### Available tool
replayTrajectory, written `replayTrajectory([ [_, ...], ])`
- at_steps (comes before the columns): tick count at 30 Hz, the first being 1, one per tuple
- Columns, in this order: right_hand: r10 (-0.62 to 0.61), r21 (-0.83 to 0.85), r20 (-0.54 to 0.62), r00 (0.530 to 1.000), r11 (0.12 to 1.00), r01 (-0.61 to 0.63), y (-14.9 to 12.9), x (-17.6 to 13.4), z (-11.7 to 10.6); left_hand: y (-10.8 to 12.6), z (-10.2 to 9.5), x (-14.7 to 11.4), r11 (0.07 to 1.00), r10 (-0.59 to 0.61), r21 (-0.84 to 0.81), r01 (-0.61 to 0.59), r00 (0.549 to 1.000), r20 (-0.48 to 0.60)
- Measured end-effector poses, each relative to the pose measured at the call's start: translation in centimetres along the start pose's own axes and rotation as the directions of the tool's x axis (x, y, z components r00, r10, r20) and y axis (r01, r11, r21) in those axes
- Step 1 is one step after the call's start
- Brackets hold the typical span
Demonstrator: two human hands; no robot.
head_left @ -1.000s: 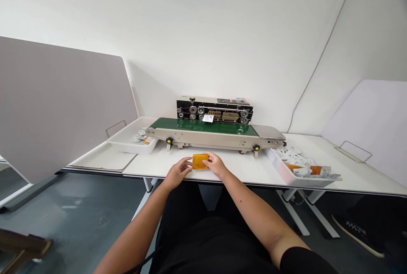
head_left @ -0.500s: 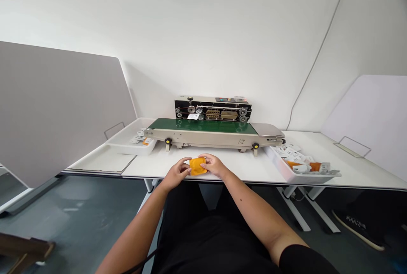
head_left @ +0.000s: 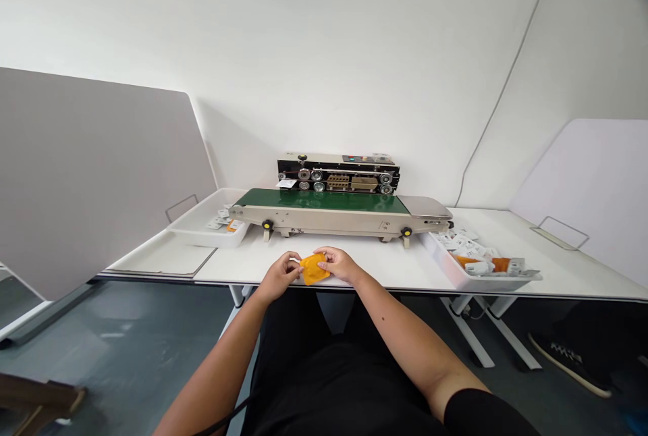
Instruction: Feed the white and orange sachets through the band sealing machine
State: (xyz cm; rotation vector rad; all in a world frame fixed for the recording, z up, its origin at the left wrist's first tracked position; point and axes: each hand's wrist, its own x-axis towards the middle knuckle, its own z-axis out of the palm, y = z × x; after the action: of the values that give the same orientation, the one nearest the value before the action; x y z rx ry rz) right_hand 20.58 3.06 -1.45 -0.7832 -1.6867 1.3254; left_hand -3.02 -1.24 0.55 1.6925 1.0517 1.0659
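Pouch (head_left: 316, 273), orange, sits pinched between thumb and fingers of the right hand (head_left: 341, 265); the left hand (head_left: 279, 278) has its thumb and fingers drawn narrow at the pouch's left edge, though whether they pinch it I cannot tell. Left of the grip and farther off, a white bin (head_left: 185, 228) contains a few white packets (head_left: 217, 223) and something orange. To the grip's right, another bin (head_left: 468, 281) holds a fuller heap, white packages (head_left: 463, 245) mixed with orange. The table's near edge runs just below the grip; bare white tabletop (head_left: 374, 257) lies between it and the conveyor machine (head_left: 334, 221) beyond.
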Motion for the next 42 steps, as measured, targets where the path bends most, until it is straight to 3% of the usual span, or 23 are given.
replayTrajectory([
  [8, 0.044, -0.039, 0.030, 0.999, 0.998, -0.043, 0.3, -0.1, -0.1, 0.4, 0.1, -0.2, 1.000, 0.022, 0.017, -0.022, 1.000, -0.013],
  [12, 0.046, 0.059, 0.039, 0.998, 0.997, -0.049, 0.4, 0.1, 0.0, 0.5, 0.0, -0.3, 0.999, 0.030, 0.035, -0.029, 0.999, -0.014],
  [15, 0.072, 0.163, -0.033, 0.997, 0.984, -0.065, -0.5, 0.4, -0.6, 0.3, -0.1, -0.2, 0.999, 0.037, 0.022, -0.037, 0.999, -0.012],
  [18, 0.066, 0.199, -0.116, 0.991, 0.979, -0.042, -2.8, 0.9, -2.4, 0.1, -0.2, -0.1, 0.999, 0.040, 0.011, -0.040, 0.999, -0.005],
  [22, -0.074, 0.107, -0.202, 0.977, 0.990, 0.097, -7.4, 2.4, -7.1, 0.3, -0.2, -0.2, 0.999, 0.049, 0.002, -0.049, 0.999, -0.005],
  [24, -0.167, 0.050, -0.349, 0.922, 0.979, 0.197, -9.4, 3.8, -10.2, 0.3, -0.2, -0.2, 0.999, 0.052, 0.002, -0.052, 0.999, -0.013],
  [25, -0.208, 0.028, -0.452, 0.867, 0.969, 0.247, -10.2, 4.6, -11.8, 0.3, -0.2, -0.2, 0.999, 0.052, 0.004, -0.052, 0.998, -0.018],
  [27, -0.217, -0.005, -0.677, 0.703, 0.957, 0.291, -11.2, 6.1, -15.2, 0.2, -0.2, -0.2, 0.999, 0.053, 0.010, -0.053, 0.998, -0.020],
  [30, -0.079, -0.001, -0.901, 0.426, 0.984, 0.180, -11.7, 7.8, -19.5, 0.0, -0.2, -0.2, 0.998, 0.055, 0.010, -0.055, 0.998, -0.015],
  [32, 0.001, 0.030, -0.949, 0.315, 0.996, 0.088, -11.5, 8.3, -21.5, 0.0, -0.2, -0.2, 0.998, 0.057, 0.005, -0.057, 0.998, -0.011],
  [34, 0.043, 0.055, -0.959, 0.281, 0.998, 0.035, -11.1, 8.7, -22.7, 0.1, -0.2, -0.3, 0.998, 0.056, 0.006, -0.056, 0.998, -0.010],
  [37, 0.088, 0.086, -0.956, 0.280, 0.996, -0.020, -10.4, 9.5, -22.8, 0.2, -0.2, -0.3, 0.999, 0.045, 0.018, -0.045, 0.999, -0.009],
  [42, 0.089, 0.068, -0.940, 0.329, 0.995, -0.074, -9.4, 11.6, -20.8, -0.1, -0.2, -0.3, 0.999, 0.051, 0.007, -0.051, 0.999, -0.004],
])
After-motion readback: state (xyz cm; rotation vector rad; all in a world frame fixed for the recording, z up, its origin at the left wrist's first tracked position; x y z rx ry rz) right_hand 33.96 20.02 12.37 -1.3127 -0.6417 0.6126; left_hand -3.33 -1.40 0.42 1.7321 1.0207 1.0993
